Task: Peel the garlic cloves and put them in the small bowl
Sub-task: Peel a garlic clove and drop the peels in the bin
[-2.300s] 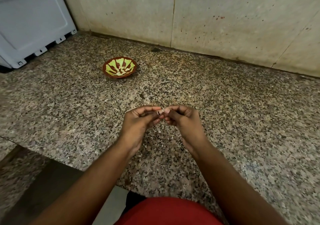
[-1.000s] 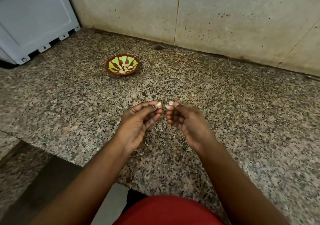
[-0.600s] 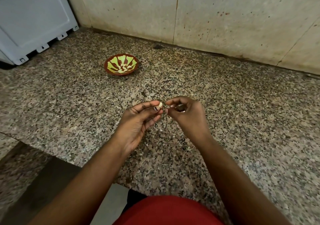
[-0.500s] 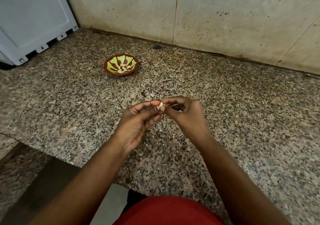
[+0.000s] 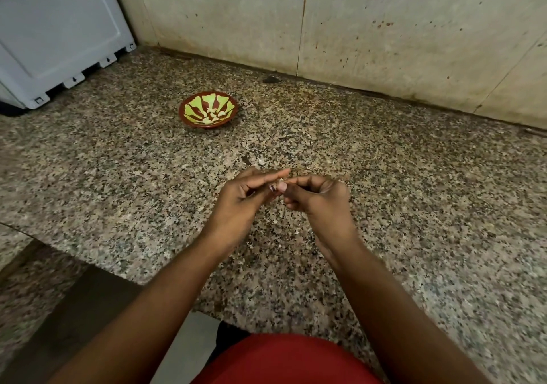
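A small brown bowl (image 5: 208, 110) with a green pattern sits on the granite counter (image 5: 414, 194) at the back left, with several peeled pale cloves inside. Well in front of the bowl, my left hand (image 5: 241, 198) and my right hand (image 5: 318, 200) meet fingertip to fingertip above the counter. Between them they pinch a small garlic clove (image 5: 278, 183), almost hidden by the fingers. Only a pale sliver of it shows.
A light blue-grey appliance panel (image 5: 56, 28) stands at the back left corner. A stained tiled wall (image 5: 355, 28) runs behind the counter. Small bits of garlic skin (image 5: 260, 161) lie on the counter just beyond my hands. The counter edge drops away at the lower left.
A second ago my hands were slightly apart, the left pinching the clove. They have come together again, with the right fingertips on the clove. The bowl has not moved.
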